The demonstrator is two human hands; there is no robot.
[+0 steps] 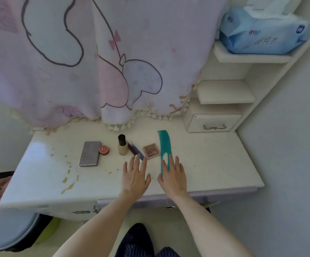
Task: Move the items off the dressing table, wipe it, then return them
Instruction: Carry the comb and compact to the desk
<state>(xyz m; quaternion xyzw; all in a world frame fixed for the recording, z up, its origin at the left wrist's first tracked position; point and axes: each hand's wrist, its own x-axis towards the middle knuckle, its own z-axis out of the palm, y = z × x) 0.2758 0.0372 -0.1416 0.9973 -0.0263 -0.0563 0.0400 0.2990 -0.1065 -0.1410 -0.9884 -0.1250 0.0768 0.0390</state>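
Note:
The white dressing table (215,164) carries a row of items: a grey flat palette (90,153), a small red round tin (104,150), an upright foundation bottle (122,145) with a black cap, a dark blue pen-like stick (134,150), a square pink compact (151,151) and a teal comb (164,145). My left hand (135,178) hovers flat with fingers spread, its fingertips at the stick's near end. My right hand (172,178) is spread flat over the comb's handle end. Neither hand grips anything. Yellowish stains (68,184) mark the table's left part.
A pink cartoon-print cloth (94,62) hangs over the back of the table. At the right stand white shelves (224,91) with a small drawer (213,123) and a blue tissue pack (261,32) on top. A blue round stool (7,232) sits lower left.

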